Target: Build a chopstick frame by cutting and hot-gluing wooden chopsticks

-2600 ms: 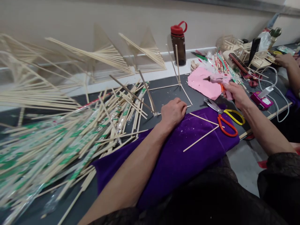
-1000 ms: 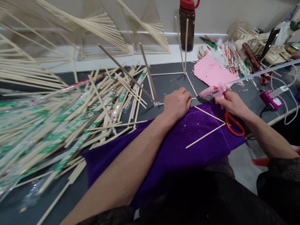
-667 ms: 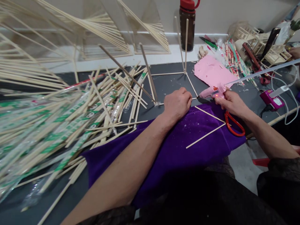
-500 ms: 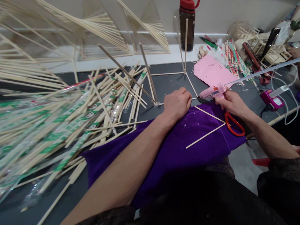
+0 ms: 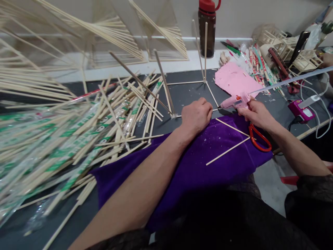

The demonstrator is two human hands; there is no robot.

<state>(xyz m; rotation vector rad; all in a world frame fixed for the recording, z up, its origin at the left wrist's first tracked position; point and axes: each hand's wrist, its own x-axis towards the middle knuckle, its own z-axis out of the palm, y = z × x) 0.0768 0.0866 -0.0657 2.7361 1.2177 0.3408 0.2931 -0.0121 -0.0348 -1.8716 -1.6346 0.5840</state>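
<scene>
My right hand [image 5: 256, 113] is wrapped round a pink hot glue gun [image 5: 235, 101], with a long clear glue stick [image 5: 283, 82] running out of its back. The gun's nozzle meets the near right corner of a square frame of wooden sticks [image 5: 212, 93] lying on the dark table. Over the frame's near side rests my left hand [image 5: 197, 113], its fingers curled down on the stick there; the fingertips are hidden. Thin sticks [image 5: 205, 52] rise from the far right corner, and others lean up from the near left corner. Two joined sticks [image 5: 227, 151] form a V on the purple cloth [image 5: 192, 163].
Red-handled scissors [image 5: 260, 139] lie at the cloth's right edge. Loose and wrapped sticks [image 5: 104, 121] pile up at left. A brown bottle [image 5: 206, 31] stands behind, near pink foam [image 5: 231, 78]. At right sit a purple power box [image 5: 301, 111] and white cable. Twisted stick models [image 5: 161, 31] line the wall.
The glue gun has shifted very slightly left, its nozzle now at the frame's corner. My left hand stays nearly in place.
</scene>
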